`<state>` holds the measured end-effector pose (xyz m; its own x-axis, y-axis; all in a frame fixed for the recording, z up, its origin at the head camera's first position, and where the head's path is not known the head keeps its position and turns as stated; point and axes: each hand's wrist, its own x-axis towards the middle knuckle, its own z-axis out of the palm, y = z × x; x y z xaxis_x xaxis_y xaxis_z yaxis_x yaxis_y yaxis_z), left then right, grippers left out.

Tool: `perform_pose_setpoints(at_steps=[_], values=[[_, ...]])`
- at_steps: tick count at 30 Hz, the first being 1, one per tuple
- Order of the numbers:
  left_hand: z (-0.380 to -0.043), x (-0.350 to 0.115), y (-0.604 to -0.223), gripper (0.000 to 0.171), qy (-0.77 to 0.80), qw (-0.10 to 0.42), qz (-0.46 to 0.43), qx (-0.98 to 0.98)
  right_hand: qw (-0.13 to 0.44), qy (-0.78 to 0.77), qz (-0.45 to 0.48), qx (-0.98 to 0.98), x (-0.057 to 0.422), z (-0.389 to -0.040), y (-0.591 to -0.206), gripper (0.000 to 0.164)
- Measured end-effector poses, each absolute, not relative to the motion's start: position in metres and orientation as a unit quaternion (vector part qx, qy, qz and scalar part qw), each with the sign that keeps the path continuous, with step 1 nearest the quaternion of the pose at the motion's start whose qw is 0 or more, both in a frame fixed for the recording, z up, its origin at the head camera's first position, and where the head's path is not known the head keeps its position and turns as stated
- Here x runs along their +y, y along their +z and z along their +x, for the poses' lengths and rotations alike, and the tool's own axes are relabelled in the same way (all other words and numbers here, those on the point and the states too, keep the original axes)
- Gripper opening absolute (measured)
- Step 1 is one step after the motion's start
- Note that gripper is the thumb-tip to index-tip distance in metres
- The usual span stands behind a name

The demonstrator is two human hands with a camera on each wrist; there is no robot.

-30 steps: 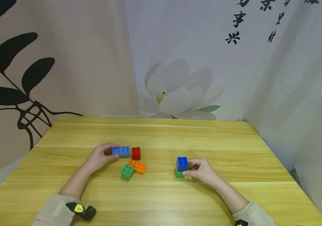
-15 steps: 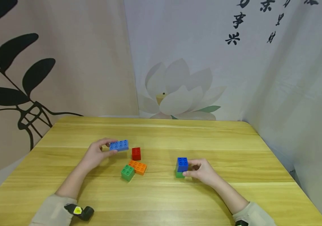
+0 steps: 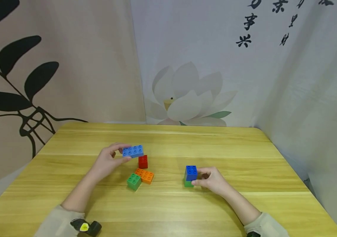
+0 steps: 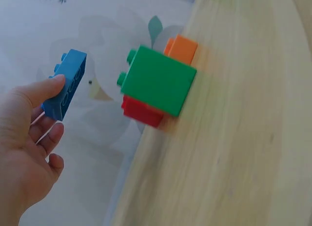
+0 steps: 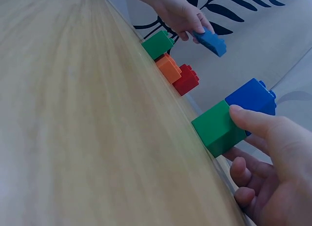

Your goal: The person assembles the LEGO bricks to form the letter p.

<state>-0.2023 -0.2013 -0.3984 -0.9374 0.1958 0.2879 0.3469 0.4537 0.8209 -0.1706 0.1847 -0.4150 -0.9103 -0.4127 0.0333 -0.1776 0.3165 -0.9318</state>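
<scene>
A long light-blue toy brick (image 3: 133, 151) is pinched by its left end between the thumb and fingers of my left hand (image 3: 107, 163), raised off the table. My right hand (image 3: 212, 179) grips a two-brick stack: a dark-blue brick (image 3: 191, 172) on top of a green brick (image 3: 188, 184), which stands on the table. In the right wrist view the thumb presses the stack where the green brick (image 5: 219, 129) meets the dark-blue brick (image 5: 252, 100). The left wrist view shows the light-blue brick (image 4: 69, 79) tilted, its hollow underside partly visible.
Below and right of the left hand, a red brick (image 3: 143, 162), an orange brick (image 3: 145, 176) and another green brick (image 3: 134, 181) stand close together on the wooden table (image 3: 168, 210). Printed curtains hang behind the table.
My left hand has lifted the light-blue brick off the table, first drawing it slightly left, then carrying it right, near and behind the red brick. My right hand and its stack have stayed put.
</scene>
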Motion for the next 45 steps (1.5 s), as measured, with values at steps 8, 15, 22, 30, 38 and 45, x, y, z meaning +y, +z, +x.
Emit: perform_pose_setpoints(at_steps=[8,15,22,30,38,45], values=[[-0.193,-0.182,-0.389,0.038,-0.516,0.068,-0.194,-0.832,0.108,-0.552,-0.180,0.807,0.184,-0.171,-0.415,0.036],[-0.186,-0.160,-0.385,0.039,-0.527,0.052,-0.203,-0.824,0.106,-0.551,-0.181,0.808,0.183,-0.171,-0.413,0.035],[-0.180,-0.139,-0.381,0.039,-0.541,0.050,-0.197,-0.816,0.108,-0.547,-0.184,0.809,0.183,-0.174,-0.418,0.038],[-0.177,-0.118,-0.379,0.043,-0.550,0.050,-0.174,-0.815,0.101,-0.540,-0.180,0.816,0.191,-0.186,-0.444,0.039],[-0.177,-0.102,-0.377,0.039,-0.546,0.054,-0.186,-0.815,0.095,-0.523,-0.181,0.827,0.194,-0.185,-0.445,0.044],[-0.180,-0.090,-0.378,0.035,-0.556,0.047,-0.192,-0.807,0.097,-0.543,-0.178,0.815,0.192,-0.180,-0.437,0.045]])
